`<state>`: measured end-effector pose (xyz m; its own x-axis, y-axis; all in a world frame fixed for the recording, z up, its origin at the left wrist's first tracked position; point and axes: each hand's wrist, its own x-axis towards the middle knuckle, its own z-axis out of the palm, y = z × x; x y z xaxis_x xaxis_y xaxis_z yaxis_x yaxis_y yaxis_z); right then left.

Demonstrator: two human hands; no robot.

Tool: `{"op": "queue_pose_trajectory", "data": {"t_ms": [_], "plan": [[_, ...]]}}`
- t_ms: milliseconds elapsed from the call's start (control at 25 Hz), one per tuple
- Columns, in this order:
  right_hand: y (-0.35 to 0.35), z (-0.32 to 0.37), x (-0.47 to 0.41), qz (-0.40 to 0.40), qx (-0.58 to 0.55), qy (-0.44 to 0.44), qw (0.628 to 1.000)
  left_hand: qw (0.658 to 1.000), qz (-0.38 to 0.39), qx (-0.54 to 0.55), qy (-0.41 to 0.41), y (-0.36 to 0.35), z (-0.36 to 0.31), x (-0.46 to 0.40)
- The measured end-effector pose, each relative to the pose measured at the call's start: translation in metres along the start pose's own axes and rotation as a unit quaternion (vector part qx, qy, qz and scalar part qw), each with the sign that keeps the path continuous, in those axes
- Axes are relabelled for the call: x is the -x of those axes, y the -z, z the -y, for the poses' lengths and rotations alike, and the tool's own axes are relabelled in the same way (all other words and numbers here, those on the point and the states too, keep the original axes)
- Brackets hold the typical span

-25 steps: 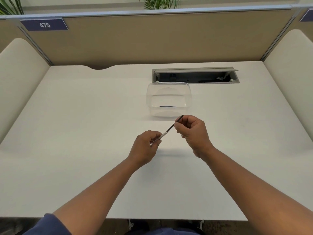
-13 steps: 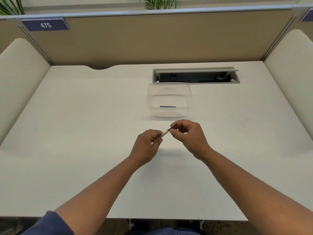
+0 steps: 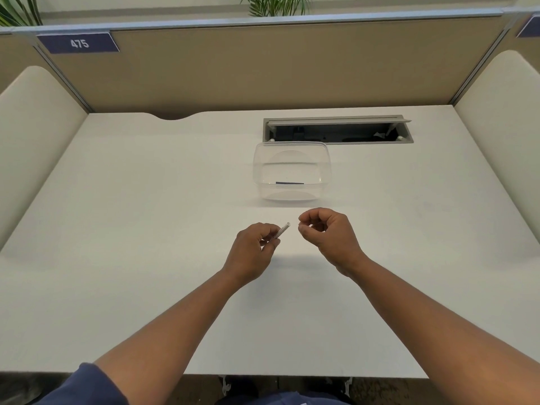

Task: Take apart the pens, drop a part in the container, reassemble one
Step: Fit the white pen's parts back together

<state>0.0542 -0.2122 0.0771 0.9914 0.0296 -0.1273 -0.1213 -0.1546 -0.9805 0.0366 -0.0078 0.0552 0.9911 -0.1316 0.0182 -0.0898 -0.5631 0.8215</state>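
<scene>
1. White desk point(image 3: 146, 229).
2. Clear container point(image 3: 292, 194), frame centre, holds a dark pen part point(image 3: 289, 183) lying left-right.
3. Right hand point(image 3: 327, 235) curled; contents unclear.
4. Left hand point(image 3: 254, 247) pinches a white pen barrel point(image 3: 284, 230) pointing upper right.

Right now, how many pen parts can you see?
2: a white barrel held in the left hand, a dark piece in the container. The right hand may hide more.
</scene>
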Motion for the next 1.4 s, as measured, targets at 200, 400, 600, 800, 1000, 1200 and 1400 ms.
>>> {"op": "queue_pose_trajectory", "data": {"t_ms": [200, 400, 600, 800, 1000, 1200, 1400], "plan": [[0.017, -0.035, -0.002, -0.053, 0.109, -0.066, 0.990, 1.000, -0.002, 0.009, 0.006, 0.000, 0.003, 0.001], [0.037, -0.060, -0.002, -0.098, 0.250, -0.119, 0.956, 1.000, -0.003, 0.009, 0.009, 0.000, 0.006, 0.002], [0.043, -0.071, -0.003, -0.087, 0.338, -0.167, 0.922, 1.000, -0.002, 0.005, 0.010, 0.000, 0.010, 0.001], [0.043, -0.077, -0.003, -0.078, 0.392, -0.185, 0.898, 1.000, 0.000, 0.007, 0.012, -0.001, 0.010, 0.001], [0.045, -0.077, -0.003, -0.081, 0.386, -0.189, 0.899, 1.000, 0.002, 0.005, 0.015, -0.001, 0.010, 0.000], [0.045, -0.074, 0.003, -0.062, 0.371, -0.180, 0.909, 1.000, 0.006, 0.003, 0.011, 0.000, 0.011, 0.001], [0.032, -0.049, 0.006, -0.053, 0.216, -0.053, 0.973, 1.000, 0.012, -0.009, 0.012, 0.000, 0.012, 0.000]]}}
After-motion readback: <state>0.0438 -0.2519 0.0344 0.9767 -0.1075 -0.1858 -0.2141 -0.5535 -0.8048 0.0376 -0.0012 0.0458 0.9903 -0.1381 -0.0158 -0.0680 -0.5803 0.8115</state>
